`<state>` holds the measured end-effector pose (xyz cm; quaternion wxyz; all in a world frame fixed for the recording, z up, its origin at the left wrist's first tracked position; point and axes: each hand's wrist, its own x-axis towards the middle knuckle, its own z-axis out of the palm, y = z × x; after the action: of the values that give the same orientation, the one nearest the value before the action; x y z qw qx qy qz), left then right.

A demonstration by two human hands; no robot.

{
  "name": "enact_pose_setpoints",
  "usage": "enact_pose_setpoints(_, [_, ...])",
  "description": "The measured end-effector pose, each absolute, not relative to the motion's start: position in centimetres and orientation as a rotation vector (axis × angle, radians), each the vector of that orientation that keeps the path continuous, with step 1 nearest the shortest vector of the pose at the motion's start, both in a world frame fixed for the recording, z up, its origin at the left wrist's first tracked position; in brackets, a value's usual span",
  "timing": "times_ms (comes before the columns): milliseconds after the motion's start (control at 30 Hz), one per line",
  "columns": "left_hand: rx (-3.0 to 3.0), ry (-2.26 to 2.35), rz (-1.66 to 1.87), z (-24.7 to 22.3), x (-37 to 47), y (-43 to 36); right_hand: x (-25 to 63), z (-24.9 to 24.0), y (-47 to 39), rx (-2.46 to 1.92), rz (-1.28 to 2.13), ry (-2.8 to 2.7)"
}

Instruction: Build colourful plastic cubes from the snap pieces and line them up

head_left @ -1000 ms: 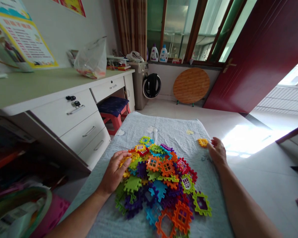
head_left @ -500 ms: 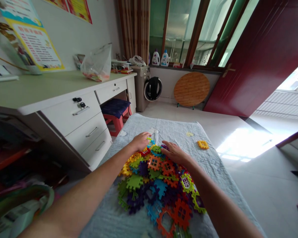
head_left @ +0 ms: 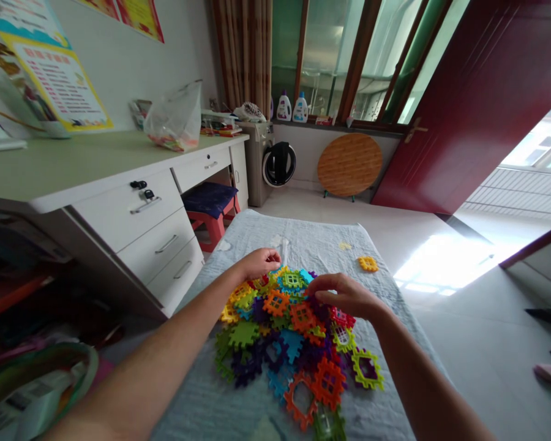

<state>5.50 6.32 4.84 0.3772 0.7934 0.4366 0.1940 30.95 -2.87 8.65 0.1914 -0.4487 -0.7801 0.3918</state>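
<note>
A heap of colourful plastic building pieces with notched edges point(head_left: 275, 334) lies on the cloth-covered table. My left hand point(head_left: 261, 262) is at the far left edge of the heap, fingers loosely bent and nothing visible in them. On the heap's right side, my right hand point(head_left: 340, 291) arches over the pieces with its fingers reaching left; its fingertips are at a purple piece. Between the hands sits a green window piece point(head_left: 292, 280). Orange window pieces point(head_left: 302, 315) lie nearer to me. Pieces beneath my right palm are hidden.
One orange-yellow piece point(head_left: 368, 264) lies apart on the light blue cloth point(head_left: 312, 236), far right. A desk with drawers point(head_left: 133, 211) stands left, bearing a clear plastic bag point(head_left: 177, 119). Behind are a red stool point(head_left: 211, 214), a washing machine point(head_left: 257, 162) and a round wooden board point(head_left: 350, 164).
My right hand has lifted and arched, shifting right and slightly nearer. My left hand's fingers have curled. Pieces at the heap's far end have shifted, and the green window piece shows more plainly.
</note>
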Motion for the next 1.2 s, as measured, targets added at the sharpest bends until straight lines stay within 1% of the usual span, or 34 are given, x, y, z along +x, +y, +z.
enact_pose_setpoints(67, [1.993,1.06,0.544,5.4,5.4,4.5,30.9,8.1,-2.4,-1.331,1.05,-2.069])
enact_pose_setpoints(133, [2.025,1.042,0.579,5.9,5.3,2.5,30.5,7.2,-1.4,-1.428,0.891,-1.98])
enact_pose_setpoints(233, [2.063,1.075,0.746,6.5,4.9,0.1,29.7,5.9,0.5,-1.57,0.671,-1.996])
enact_pose_setpoints(333, [2.005,1.168,0.972,6.3,4.0,-0.9,29.0,5.0,1.5,-1.672,0.64,-2.126])
enact_pose_setpoints(467, [1.995,1.402,1.187,4.5,2.2,-0.5,28.8,4.1,1.5,-1.627,0.605,-2.226])
enact_pose_setpoints(600, [2.022,1.541,1.145,2.2,0.0,0.6,29.7,3.0,1.4,-1.548,0.56,-2.1])
enact_pose_setpoints(733, [1.957,1.551,1.005,1.3,-1.3,1.3,31.2,2.7,1.7,-1.484,0.674,-1.896])
enact_pose_setpoints(833, [1.819,1.486,0.982,1.1,-1.5,1.3,32.2,3.1,1.9,-1.51,0.741,-1.796])
enact_pose_setpoints(1000, [1.5,1.324,1.034,1.0,-1.3,1.3,32.3,3.4,1.7,-1.629,0.687,-1.946])
enact_pose_setpoints(1200, [1.242,1.198,1.075,1.1,-2.0,1.6,31.9,4.5,1.0,-1.597,0.674,-2.126])
